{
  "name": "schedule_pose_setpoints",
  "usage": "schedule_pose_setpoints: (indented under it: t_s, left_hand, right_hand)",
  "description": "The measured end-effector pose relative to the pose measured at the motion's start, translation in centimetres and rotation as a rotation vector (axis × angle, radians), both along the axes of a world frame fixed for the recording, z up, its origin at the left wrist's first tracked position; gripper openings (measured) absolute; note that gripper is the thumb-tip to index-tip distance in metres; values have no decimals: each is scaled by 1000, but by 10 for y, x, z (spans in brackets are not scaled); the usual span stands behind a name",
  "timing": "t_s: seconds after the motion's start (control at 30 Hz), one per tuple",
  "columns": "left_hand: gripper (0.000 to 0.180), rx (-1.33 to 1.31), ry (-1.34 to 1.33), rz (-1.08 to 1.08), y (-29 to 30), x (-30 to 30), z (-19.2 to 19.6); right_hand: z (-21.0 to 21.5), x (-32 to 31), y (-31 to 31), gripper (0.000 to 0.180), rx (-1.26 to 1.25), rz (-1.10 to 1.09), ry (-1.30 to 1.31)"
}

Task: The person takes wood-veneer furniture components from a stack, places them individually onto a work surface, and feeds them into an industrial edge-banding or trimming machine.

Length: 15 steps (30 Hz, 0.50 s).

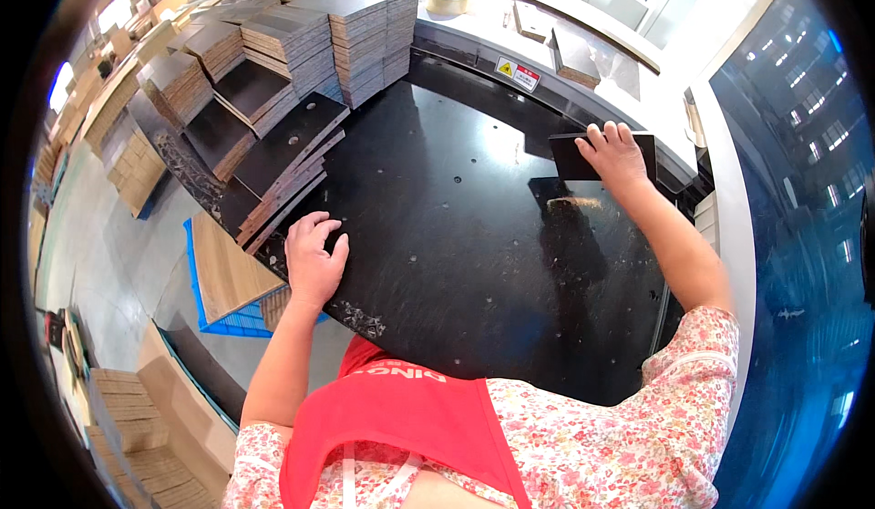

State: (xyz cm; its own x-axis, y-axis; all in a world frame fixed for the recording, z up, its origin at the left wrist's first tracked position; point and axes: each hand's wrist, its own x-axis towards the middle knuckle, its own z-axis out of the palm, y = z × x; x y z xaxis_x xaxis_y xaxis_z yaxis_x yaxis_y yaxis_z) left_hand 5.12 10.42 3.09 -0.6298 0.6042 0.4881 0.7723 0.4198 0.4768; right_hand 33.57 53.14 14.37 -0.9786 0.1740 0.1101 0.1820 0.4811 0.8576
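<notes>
Where the glossy black worktable meets its far rim at about two o'clock, a thin, dark, rectangular board piece lies flat, its smooth face mirrored in the table's sheen; the right hand lies on top of it, fingers curled over its far edge and gripping it. At nine o'clock the left hand rests palm-down on the table's near-left edge, fingers loosely spread and open, holding nothing. Just beyond that hand, at ten o'clock, slanted stacks of flat dark-faced boards with pale, layered brown edges fan out like stairs; taller, squarer stacks of the same boards stand at eleven to twelve o'clock. A roll of pale tape sits on the white bench at twelve o'clock. Below the left hand, at eight o'clock, a light wooden sheet lies on a blue ribbed plastic pallet.
</notes>
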Motion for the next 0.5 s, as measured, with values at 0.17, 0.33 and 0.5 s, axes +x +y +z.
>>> schedule_pose_setpoints:
  t_s: [0.17, 0.33, 0.5]
  left_hand:
    - [22, 53, -24, -11, -2, 1, -3]
    - [23, 47, -25, 4, -5, 1, -4]
    - [22, 41, -1, -1, -1, 3, 0]
  right_hand:
    - [-1, -1, 2, 26, 108, 29, 63]
    - [24, -15, -26, 77, -174, -344, 112]
    - [0, -11, -12, 102, -287, -321, 262]
